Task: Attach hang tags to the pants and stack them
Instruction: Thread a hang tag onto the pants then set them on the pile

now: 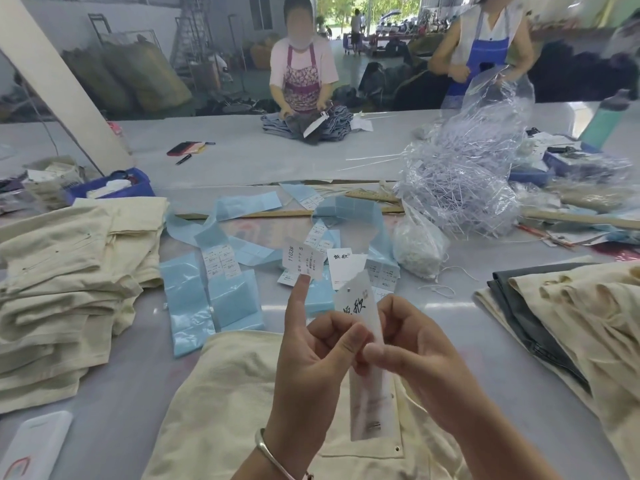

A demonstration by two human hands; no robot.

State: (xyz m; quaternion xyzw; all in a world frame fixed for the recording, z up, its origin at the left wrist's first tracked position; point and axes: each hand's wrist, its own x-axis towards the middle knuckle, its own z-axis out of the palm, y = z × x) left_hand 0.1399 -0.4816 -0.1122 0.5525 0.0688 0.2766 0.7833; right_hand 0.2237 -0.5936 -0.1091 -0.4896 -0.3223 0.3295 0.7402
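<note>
Tag (360, 306) hangs above the pants (221, 393), pinched between left hand (311, 362) and right hand (415, 355), a sticker (303, 259) on the left fingertip. Thin, bendable card, probably; best gripped at the edges.

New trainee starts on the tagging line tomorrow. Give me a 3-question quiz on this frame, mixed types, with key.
1. True or false: the white sticker sits on the left hand's raised fingertip.
2. Which hand also grips the translucent hang tag along with the left?
A. right hand
B. none
C. another worker's hand
3. Fill in: the folded cream stack lies on the person's ___ side; the cream pants under the hands lie flat on the table.

Key: 1 true; 2 A; 3 left.
</note>
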